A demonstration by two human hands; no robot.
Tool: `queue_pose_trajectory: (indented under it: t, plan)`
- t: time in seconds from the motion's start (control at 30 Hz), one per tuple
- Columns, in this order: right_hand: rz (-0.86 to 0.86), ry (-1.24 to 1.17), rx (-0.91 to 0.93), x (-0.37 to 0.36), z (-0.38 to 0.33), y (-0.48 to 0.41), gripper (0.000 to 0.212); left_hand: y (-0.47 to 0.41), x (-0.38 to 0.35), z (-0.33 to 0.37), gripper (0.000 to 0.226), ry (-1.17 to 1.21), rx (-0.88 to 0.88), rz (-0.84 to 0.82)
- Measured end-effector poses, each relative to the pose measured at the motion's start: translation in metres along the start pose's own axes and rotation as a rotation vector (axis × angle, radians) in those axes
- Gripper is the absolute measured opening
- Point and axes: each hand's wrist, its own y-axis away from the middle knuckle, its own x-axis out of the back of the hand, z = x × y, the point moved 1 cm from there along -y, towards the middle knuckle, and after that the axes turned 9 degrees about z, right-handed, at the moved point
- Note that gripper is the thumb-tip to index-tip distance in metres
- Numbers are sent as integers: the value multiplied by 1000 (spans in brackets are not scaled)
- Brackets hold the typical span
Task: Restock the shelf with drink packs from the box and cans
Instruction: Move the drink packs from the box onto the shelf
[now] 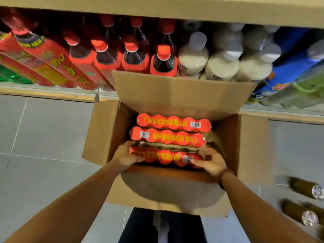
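Note:
An open cardboard box (pixel 103 130) stands on the floor below the shelf. Inside lie three red shrink-wrapped drink packs with yellow lettering. The nearest pack (pixel 166 157) is held at both ends: my left hand (pixel 126 156) grips its left end and my right hand (pixel 211 163) grips its right end. The middle pack (pixel 168 136) and the far pack (pixel 173 122) lie behind it, untouched. Several brown cans (pixel 305 188) lie on the floor at the lower right.
The bottom shelf (pixel 49 92) holds red-capped dark bottles (pixel 164 62), white milky bottles (pixel 222 67), red packs at left and blue and green packs at right. The box's rear flap (pixel 184 92) stands up against the shelf. Grey floor tiles (pixel 43 130) lie to either side.

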Motion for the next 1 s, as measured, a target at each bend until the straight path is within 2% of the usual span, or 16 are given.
queue_pose_trajectory:
  t: [0.07,0.13,0.2,0.37,0.53,0.83,1.0]
  plan:
    - [-49,68,-7,-12,11,-16,53,-19,-15,-6,88,-117,-10,13]
    - [-89,205,-12,-21,23,-34,85,-37,-27,-11,91,-219,-2,-3]
    - [-133,297,-54,-28,28,-48,96,-53,-35,-16,90,-300,32,-40]
    - [-244,389,-123,-48,37,-71,97,-80,-56,-30,98,-508,68,-148]
    - [-210,533,-43,-58,47,-88,89,-95,-62,-34,98,-565,40,-199]
    - [-156,564,12,-31,27,-67,77,-68,-44,-19,80,-505,-71,-146]
    - [-96,582,63,13,-3,-25,71,-27,-14,20,81,-523,-201,-98]
